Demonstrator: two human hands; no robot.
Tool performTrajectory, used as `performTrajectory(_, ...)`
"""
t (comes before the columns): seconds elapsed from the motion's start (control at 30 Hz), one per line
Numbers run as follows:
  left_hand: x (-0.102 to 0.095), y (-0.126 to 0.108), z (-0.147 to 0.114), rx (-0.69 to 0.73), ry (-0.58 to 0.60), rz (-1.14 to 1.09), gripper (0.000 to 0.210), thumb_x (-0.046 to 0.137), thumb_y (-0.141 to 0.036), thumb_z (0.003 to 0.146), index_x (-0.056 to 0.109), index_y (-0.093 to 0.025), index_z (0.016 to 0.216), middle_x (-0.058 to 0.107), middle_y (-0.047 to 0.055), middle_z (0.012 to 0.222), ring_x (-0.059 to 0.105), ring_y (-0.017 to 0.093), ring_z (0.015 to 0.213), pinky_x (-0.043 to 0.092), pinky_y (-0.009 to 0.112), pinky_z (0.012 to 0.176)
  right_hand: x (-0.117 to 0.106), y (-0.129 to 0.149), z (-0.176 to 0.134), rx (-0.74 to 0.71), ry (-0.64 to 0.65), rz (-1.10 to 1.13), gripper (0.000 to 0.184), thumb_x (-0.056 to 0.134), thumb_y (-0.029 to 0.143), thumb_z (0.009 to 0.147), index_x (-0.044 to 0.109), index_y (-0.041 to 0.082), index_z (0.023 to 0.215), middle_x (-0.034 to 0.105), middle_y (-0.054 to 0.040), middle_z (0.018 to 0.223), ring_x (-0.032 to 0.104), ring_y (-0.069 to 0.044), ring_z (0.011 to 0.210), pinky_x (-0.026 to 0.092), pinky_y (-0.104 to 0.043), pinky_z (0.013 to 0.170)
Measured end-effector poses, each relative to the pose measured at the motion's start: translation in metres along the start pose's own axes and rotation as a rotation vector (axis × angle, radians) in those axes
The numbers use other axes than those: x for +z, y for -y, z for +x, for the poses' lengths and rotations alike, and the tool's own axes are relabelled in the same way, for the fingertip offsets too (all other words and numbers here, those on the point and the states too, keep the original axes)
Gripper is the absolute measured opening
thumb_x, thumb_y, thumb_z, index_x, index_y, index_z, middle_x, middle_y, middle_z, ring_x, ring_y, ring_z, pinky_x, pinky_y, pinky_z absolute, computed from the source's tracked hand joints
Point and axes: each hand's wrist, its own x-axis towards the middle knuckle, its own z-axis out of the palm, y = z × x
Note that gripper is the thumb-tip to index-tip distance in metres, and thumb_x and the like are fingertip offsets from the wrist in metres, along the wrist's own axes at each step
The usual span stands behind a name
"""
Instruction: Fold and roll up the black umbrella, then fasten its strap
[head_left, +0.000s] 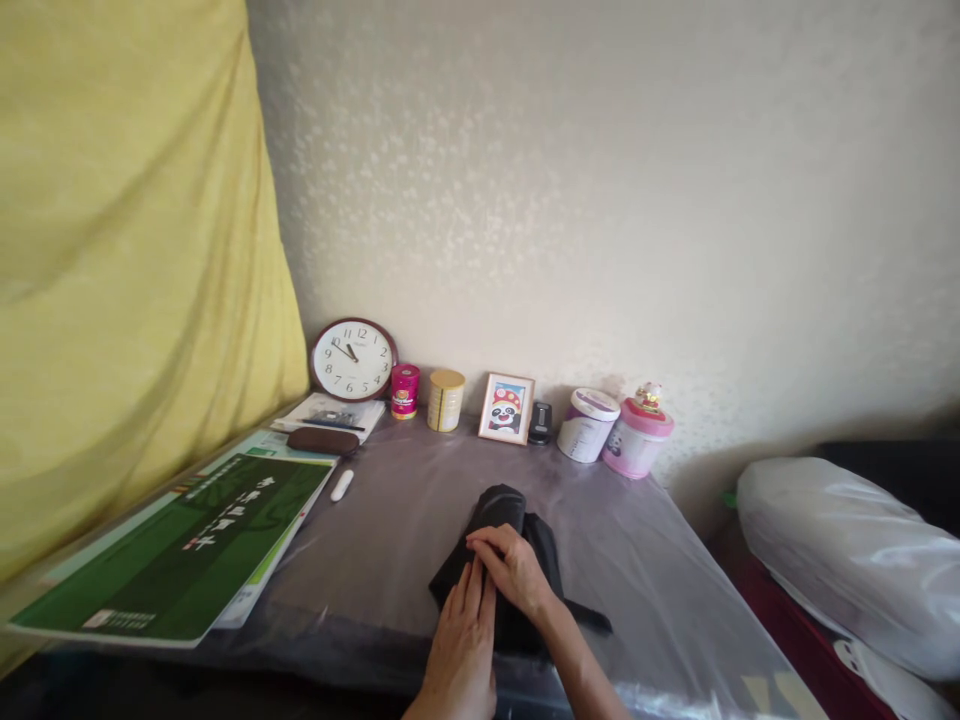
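Note:
A bundle of thin black cloth (501, 505), perhaps a folded umbrella, lies on the table in front of me. Its folds spread to both sides, and a narrow dark strip sticks out at the lower right. Flat on the bundle rests my left hand (463, 625), fingers stretched forward and side by side. My right hand (514, 570) crosses over the left fingertips from the right, its fingers bent and pressed together on the cloth. What lies under the right palm is hidden.
The table (405, 540) has a glossy clear cover. Green books (232, 540), a brown case (322, 440) and a small white object (342, 486) lie left. Along the wall stand a clock (354, 360), several cans, a picture frame (507, 408) and a pink tub (637, 440).

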Motion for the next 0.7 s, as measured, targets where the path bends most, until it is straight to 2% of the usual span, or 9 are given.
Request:
performTrajectory(0.1, 0.003, 0.001, 0.0, 0.007, -0.01, -0.001, 0.093, 0.045, -0.002, 0.054, 0.012, -0.011, 0.14, 0.006, 0.008, 0.15, 0.009, 0.025, 0.138, 0.017, 0.039, 0.113, 0.0, -0.014, -0.005, -0.11, -0.057, -0.063, 0.025, 0.046, 0.031, 0.088, 0.069, 0.024, 0.093, 0.07, -0.004, 0.095, 0.057, -0.019, 0.104, 0.042, -0.033, 0.092)
performTrajectory(0.17, 0.005, 0.002, 0.001, -0.001, -0.011, -0.012, 0.094, 0.045, -0.001, 0.054, 0.01, -0.013, 0.141, 0.003, 0.007, 0.15, 0.008, 0.025, 0.138, 0.017, 0.04, 0.113, 0.002, -0.027, -0.002, -0.14, -0.065, -0.127, 0.025, 0.045, 0.03, 0.088, 0.069, 0.024, 0.094, 0.069, -0.005, 0.102, 0.051, -0.021, 0.113, 0.035, -0.04, 0.1)
performTrajectory(0.27, 0.007, 0.003, 0.002, -0.014, -0.004, -0.024, 0.095, 0.045, -0.001, 0.053, 0.01, -0.015, 0.141, 0.0, 0.005, 0.15, 0.005, 0.025, 0.138, 0.017, 0.04, 0.112, 0.005, -0.046, 0.011, -0.093, -0.086, -0.222, 0.026, 0.043, 0.029, 0.089, 0.068, 0.025, 0.097, 0.065, -0.0053, 0.112, 0.045, -0.023, 0.121, 0.025, -0.048, 0.104)
performTrajectory(0.33, 0.007, 0.002, 0.003, -0.019, 0.015, -0.02, 0.096, 0.045, 0.0, 0.053, 0.01, -0.015, 0.141, -0.002, 0.005, 0.15, 0.004, 0.024, 0.138, 0.017, 0.038, 0.113, 0.007, -0.056, 0.022, -0.05, -0.095, -0.26, 0.028, 0.041, 0.028, 0.09, 0.067, 0.026, 0.099, 0.064, -0.005, 0.115, 0.043, -0.024, 0.123, 0.023, -0.049, 0.105)
performTrajectory(0.53, 0.008, 0.002, 0.003, -0.029, 0.017, -0.026, 0.097, 0.043, 0.001, 0.052, 0.008, -0.015, 0.141, -0.005, 0.004, 0.15, 0.003, 0.022, 0.139, 0.016, 0.036, 0.113, 0.007, -0.078, 0.054, 0.062, -0.164, -0.289, 0.03, 0.039, 0.025, 0.088, 0.065, 0.023, 0.103, 0.062, -0.0051, 0.118, 0.044, -0.02, 0.122, 0.029, -0.04, 0.103)
performTrajectory(0.7, 0.011, 0.005, 0.005, -0.011, -0.002, -0.09, 0.098, 0.044, 0.001, 0.051, 0.008, -0.014, 0.141, -0.006, 0.005, 0.15, 0.002, 0.024, 0.139, 0.016, 0.038, 0.113, -0.005, -0.086, 0.056, 0.346, -0.298, -0.226, 0.035, 0.04, 0.027, 0.084, 0.061, 0.014, 0.109, 0.063, -0.0113, 0.115, 0.055, -0.02, 0.109, 0.037, -0.032, 0.097)
